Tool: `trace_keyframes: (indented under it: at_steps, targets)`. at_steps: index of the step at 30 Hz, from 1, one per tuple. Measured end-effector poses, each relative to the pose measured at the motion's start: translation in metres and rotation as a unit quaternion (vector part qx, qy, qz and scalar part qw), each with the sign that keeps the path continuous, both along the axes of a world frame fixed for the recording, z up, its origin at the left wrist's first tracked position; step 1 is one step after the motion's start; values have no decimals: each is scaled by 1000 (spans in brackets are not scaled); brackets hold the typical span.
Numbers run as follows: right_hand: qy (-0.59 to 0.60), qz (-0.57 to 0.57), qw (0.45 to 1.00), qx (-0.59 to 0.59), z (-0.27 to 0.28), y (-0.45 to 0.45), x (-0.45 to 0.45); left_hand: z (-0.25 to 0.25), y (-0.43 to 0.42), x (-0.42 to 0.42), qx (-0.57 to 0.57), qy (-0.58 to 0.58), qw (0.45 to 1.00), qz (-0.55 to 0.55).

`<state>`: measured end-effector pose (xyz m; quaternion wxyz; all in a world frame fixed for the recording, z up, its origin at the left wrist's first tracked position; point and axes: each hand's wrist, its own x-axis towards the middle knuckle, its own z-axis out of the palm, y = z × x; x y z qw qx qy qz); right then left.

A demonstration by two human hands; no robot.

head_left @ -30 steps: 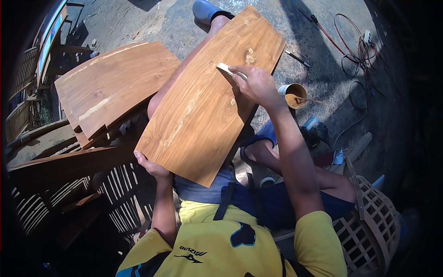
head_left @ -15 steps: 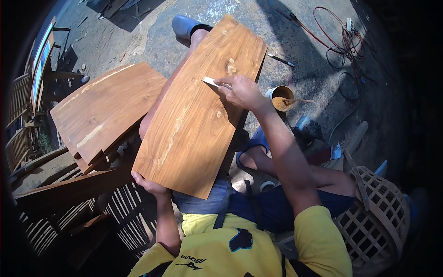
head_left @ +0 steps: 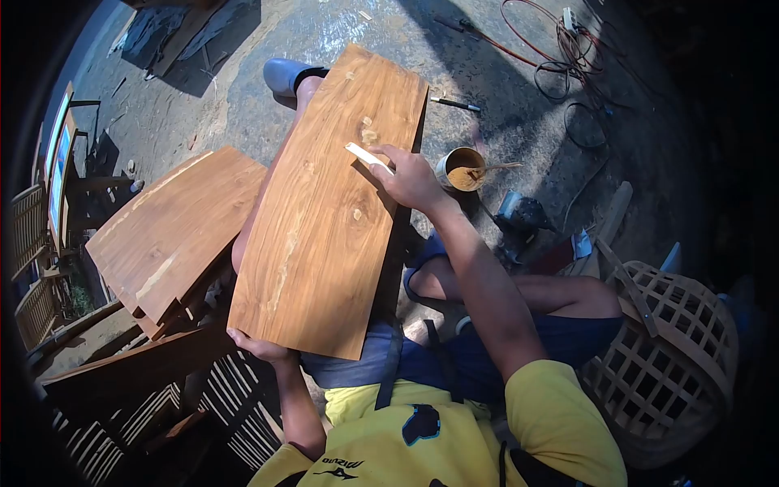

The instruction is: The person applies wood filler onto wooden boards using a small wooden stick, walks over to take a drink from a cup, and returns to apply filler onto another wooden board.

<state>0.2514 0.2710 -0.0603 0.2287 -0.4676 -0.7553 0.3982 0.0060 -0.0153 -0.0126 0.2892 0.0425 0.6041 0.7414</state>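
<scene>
A long wooden board lies slanted across my lap and leg, with pale filler patches along its grain and around its knots. My left hand is closed on its lower left corner. In my right hand is a flat, pale scraper, pinched between thumb and fingers over the board's upper middle. Whether the scraper's edge touches the wood, I cannot tell. Right of the board stands a tin of orange-brown filler, a thin stick leaning in it.
Another patched board rests on a stack at left. On the ground beyond the tin are a dark pen-like stick and tangled cables. A dark power tool lies at right, above a woven basket.
My right hand has turned, showing more of the scraper, and has shifted slightly down the board. My left hand keeps its grip on the corner. The whole view has shifted a little.
</scene>
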Motion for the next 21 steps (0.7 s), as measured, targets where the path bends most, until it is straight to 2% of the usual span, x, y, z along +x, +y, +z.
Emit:
trace_keyframes:
  at_steps: [2,3,5,6,8,9,11,12,13,15,17,19,21]
  targets:
    - [8,-166,983,-71,-2,-17,9,2,0,2,6,-5,1000,0]
    - [9,-169,983,-70,-11,-25,16,5,2,4,9,-10,1000,-6]
    - [-40,-248,966,-70,-40,-43,30,8,6,4,15,-14,1000,-17]
    - [-38,-251,965,-68,-49,-55,31,8,7,3,39,6,998,-56]
    - [18,-348,924,-154,-59,-82,33,12,10,3,65,29,992,-100]
    - [20,-353,923,-153,-56,-91,30,18,13,6,66,20,993,-99]
    - [134,-368,870,-300,-46,-102,21,23,17,11,69,13,992,-104]
    - [169,-332,854,-364,-24,-102,20,26,16,13,56,4,993,-102]
    - [177,-336,852,-362,-29,-101,16,30,15,13,43,-2,994,-102]
    - [326,-289,806,-401,-51,-95,4,31,12,12,42,-10,992,-115]
    - [359,-283,797,-394,-57,-94,-1,29,4,8,39,-20,991,-129]
    - [448,-275,755,-391,-51,-95,-1,25,-4,-5,37,-70,981,-179]
    - [453,-264,753,-397,-43,-92,2,17,-6,-15,44,-65,980,-183]
